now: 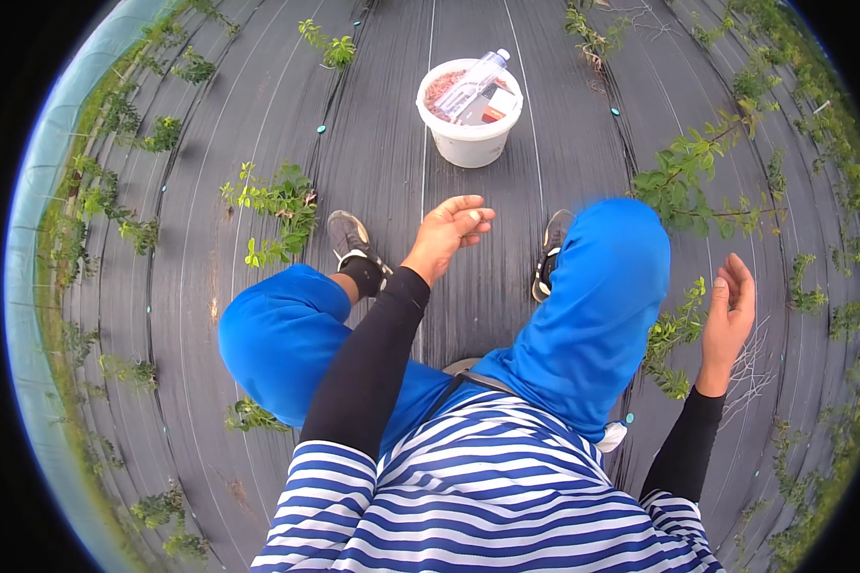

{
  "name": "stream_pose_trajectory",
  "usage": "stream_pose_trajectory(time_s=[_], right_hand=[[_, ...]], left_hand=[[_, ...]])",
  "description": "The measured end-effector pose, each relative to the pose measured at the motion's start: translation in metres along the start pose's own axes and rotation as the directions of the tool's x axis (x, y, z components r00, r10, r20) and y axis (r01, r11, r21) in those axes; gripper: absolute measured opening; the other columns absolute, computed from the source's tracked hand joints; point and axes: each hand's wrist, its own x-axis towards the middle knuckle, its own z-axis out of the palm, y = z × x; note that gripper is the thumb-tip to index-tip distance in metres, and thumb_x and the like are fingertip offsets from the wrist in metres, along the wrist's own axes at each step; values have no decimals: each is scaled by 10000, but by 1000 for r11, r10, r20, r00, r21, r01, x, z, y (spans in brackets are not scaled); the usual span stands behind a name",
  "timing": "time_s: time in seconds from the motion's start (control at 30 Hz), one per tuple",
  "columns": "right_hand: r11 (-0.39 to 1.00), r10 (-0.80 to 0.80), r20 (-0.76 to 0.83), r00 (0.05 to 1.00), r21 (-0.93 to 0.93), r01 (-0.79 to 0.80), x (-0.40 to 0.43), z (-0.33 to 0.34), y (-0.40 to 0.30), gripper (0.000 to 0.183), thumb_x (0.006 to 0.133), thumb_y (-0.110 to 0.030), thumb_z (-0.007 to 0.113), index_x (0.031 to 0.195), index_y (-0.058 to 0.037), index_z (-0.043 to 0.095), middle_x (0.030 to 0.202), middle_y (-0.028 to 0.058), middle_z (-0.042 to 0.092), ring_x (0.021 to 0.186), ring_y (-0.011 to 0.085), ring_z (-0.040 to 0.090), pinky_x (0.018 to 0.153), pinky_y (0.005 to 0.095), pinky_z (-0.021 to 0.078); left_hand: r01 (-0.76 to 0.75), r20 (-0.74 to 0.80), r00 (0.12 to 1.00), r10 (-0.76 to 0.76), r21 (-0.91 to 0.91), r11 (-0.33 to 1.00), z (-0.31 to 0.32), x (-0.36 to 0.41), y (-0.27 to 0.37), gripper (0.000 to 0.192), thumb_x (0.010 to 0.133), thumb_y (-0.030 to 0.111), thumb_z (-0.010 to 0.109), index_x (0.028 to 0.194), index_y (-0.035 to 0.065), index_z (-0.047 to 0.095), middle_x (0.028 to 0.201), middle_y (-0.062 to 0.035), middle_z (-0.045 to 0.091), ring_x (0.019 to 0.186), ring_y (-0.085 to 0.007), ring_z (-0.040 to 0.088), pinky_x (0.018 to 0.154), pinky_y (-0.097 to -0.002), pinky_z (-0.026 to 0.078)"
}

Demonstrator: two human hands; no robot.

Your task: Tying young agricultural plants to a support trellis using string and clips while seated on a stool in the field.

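In front of my knees, between my shoes, my left hand (453, 233) hangs over the black ground cover (473, 286). Its fingers are loosely curled, and I see nothing in them. My right hand (729, 315) is out beyond my right knee, empty, with the thumb a little away from the fingers. A leafy green plant (677, 336) grows just left of it, and thin dry twigs (752, 372) lie beside the wrist. Ahead of my feet stands a white plastic bucket (471, 147) holding small reddish pieces (444, 84), a clear plastic bottle (466, 89) and a small box-like item (498, 104).
A bushy plant (279, 211) grows by my left shoe (351, 240). Branches of another plant (695, 165) spread beyond my right knee. Rows of low plants run along both sides. A blue-green sheet (43, 215) borders the far left.
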Motion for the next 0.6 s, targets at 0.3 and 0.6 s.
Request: stream_pose_trajectory(time_s=[0.3, 0.6], right_hand=[[974, -138, 112, 984, 193, 115, 35, 56, -72, 331, 915, -54, 511, 1238, 16, 519, 1198, 118, 579, 1089, 188, 557, 935, 310, 424], [972, -235, 383, 893, 112, 208, 88, 141, -123, 332, 890, -29, 523, 1216, 33, 522, 1186, 125, 583, 1092, 201, 557, 964, 326, 404]], left_hand=[[224, -65, 967, -245, 669, 709, -57, 29, -109, 286, 823, 280, 644, 976, 40, 613, 976, -95, 646, 849, -210, 630, 759, -336, 481], [506, -504, 862, -53, 852, 129, -79, 50, -172, 579, 769, 181, 619, 1289, 46, 406, 1283, -174, 433, 1189, -322, 479, 993, -431, 360]])
